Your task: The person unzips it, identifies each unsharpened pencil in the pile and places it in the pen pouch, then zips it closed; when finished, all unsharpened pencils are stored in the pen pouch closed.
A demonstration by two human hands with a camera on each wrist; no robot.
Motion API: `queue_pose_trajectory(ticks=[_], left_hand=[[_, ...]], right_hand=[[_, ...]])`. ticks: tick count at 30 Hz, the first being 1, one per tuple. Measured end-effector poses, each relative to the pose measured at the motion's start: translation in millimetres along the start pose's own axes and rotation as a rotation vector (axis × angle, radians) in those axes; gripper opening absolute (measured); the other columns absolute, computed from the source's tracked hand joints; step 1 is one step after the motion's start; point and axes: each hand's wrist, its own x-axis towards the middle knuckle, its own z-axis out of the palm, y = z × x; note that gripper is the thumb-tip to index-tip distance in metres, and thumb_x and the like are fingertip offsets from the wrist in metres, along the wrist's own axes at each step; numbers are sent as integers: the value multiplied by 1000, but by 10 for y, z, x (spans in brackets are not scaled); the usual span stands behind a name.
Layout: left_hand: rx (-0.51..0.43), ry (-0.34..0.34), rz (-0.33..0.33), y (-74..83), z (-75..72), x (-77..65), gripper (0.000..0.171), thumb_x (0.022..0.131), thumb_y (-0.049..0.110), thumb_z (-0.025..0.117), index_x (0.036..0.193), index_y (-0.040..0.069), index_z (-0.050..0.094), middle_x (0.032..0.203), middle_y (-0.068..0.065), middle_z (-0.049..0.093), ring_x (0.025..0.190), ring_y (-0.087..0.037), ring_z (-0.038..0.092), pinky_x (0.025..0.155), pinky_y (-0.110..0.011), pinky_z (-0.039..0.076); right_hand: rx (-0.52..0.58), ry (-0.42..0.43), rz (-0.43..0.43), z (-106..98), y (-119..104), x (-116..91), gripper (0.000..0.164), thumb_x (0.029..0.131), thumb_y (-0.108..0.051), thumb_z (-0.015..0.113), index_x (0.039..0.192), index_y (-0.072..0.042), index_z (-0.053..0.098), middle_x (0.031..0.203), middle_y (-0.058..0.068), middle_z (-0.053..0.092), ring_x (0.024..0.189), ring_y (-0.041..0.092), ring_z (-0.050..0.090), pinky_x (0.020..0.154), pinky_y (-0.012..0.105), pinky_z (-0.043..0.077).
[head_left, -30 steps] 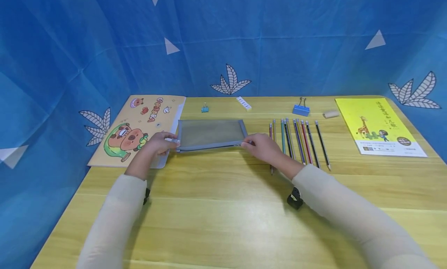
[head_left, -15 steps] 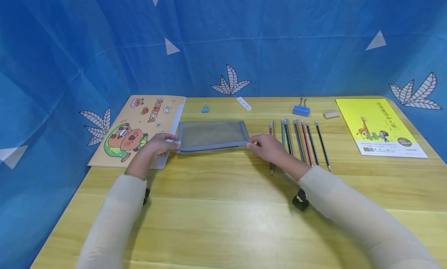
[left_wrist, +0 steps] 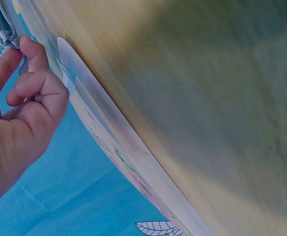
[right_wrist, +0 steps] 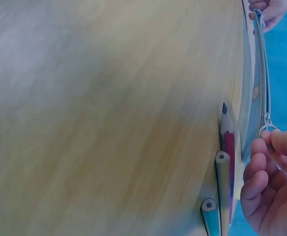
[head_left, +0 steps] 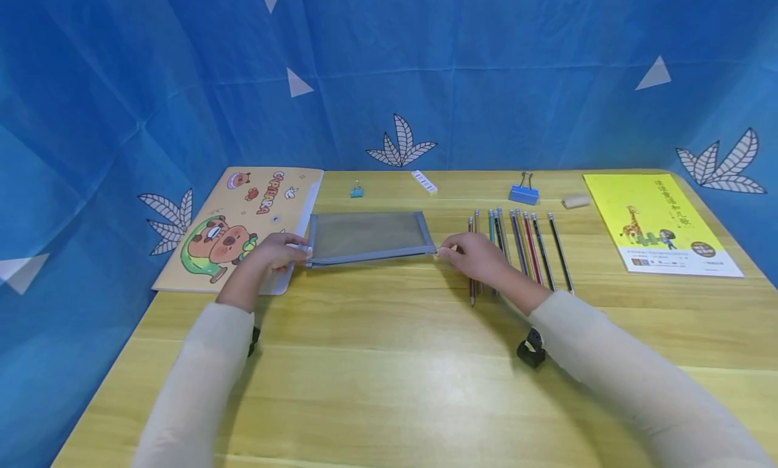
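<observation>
A grey, see-through zipper pouch (head_left: 372, 233) lies in the middle of the table, its front edge lifted. My left hand (head_left: 275, 253) pinches the pouch's front left corner between thumb and finger. At the other end, my right hand (head_left: 479, 257) pinches the ring of the zipper pull (right_wrist: 266, 120), which sits at the pouch's right corner. In the right wrist view, the zipper (right_wrist: 265, 69) stretches from the right fingers to the left hand. Several pencils (head_left: 533, 252) lie in a row beside and partly beneath the right hand.
Left of the pouch is a capybara notebook (head_left: 225, 231); at far right, a yellow book (head_left: 659, 218). Along the back are a small teal binder clip (head_left: 356, 192), a white block with printed marks (head_left: 424, 181), a blue binder clip (head_left: 524, 192) and a tan roll-shaped piece (head_left: 576, 200).
My right hand has moved slightly right, taking the zipper pull to the pouch's right corner. The left hand has kept its hold on the left corner.
</observation>
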Motion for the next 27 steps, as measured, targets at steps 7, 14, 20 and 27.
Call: queue_pose_trajectory(ticks=[7,14,20,27], left_hand=[[-21,-16,5,2,-9,2,41,83,16,55,120,6,43,77,-4,55,45,-8,35,44,-20,29],[-43,-13,-13,1,-8,22,40,83,16,56,120,6,43,76,-3,58,44,-8,34,45,-20,28],[-32,0,-22,3,24,38,40,83,18,56,119,7,44,81,-5,59,48,-9,35,49,-22,29],[-8,21,-15,-30,65,49,41,81,17,57,118,5,44,82,-5,60,65,-14,40,59,-26,31]], right_hand=[[-6,14,-5,-22,18,-4,29,87,-33,47,103,-12,60,51,7,52,37,12,32,39,27,31],[-7,13,-17,-41,59,-15,28,87,-34,47,101,-14,61,49,6,51,36,13,32,41,29,32],[-2,26,-22,-27,79,-14,27,87,-32,48,101,-13,61,49,6,51,36,13,33,41,29,33],[25,38,-11,0,52,-14,27,87,-29,49,101,-10,61,53,5,54,40,14,40,41,28,33]])
